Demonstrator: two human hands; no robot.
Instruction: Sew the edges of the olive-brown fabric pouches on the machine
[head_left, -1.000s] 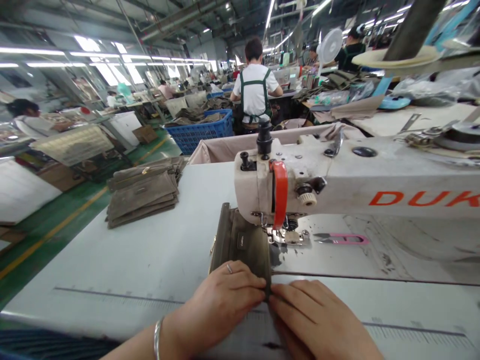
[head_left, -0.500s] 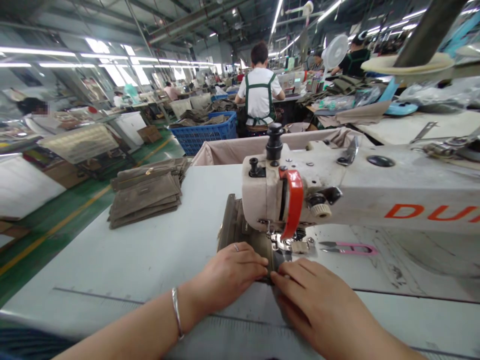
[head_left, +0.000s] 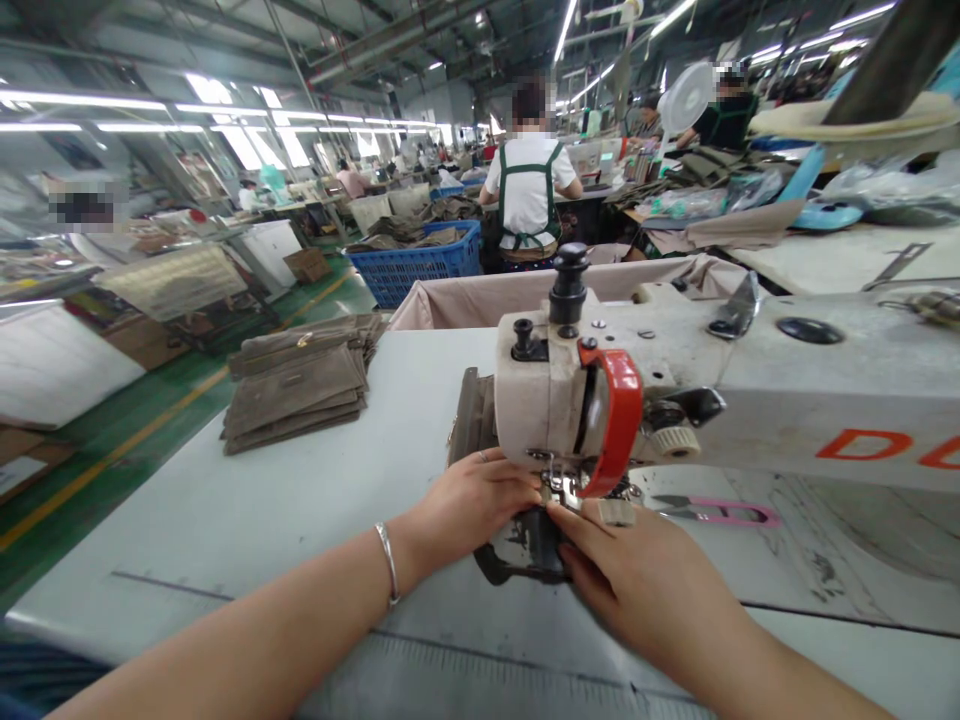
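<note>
An olive-brown fabric piece point(head_left: 471, 425) lies under the head of a white sewing machine point(head_left: 529, 390), its far part showing left of the machine. My left hand point(head_left: 480, 500), with a ring and a silver bracelet, has its fingers closed on the near end of the fabric, just left of the presser foot point(head_left: 561, 488). Close on the right, my right hand point(head_left: 637, 570) has its fingertips pressed together at the fabric's near edge; its thumb is mostly hidden. Both sets of fingertips nearly meet before the needle. A dark metal plate point(head_left: 525, 560) shows below them.
Stacked brown fabric pieces point(head_left: 296, 390) lie on the table's left point(head_left: 409, 390). Pink thread snips point(head_left: 727, 512) rest right of the needle, below the machine arm. An orange guard point(head_left: 621, 420) fronts the machine head. Behind stand a cloth-lined bin point(head_left: 450, 303), a blue crate point(head_left: 416, 272) and a person point(head_left: 529, 190).
The fabric has moved away from me under the machine, uncovering the dark plate. Both hands have followed it forward, towards the needle. The view has shifted slightly.
</note>
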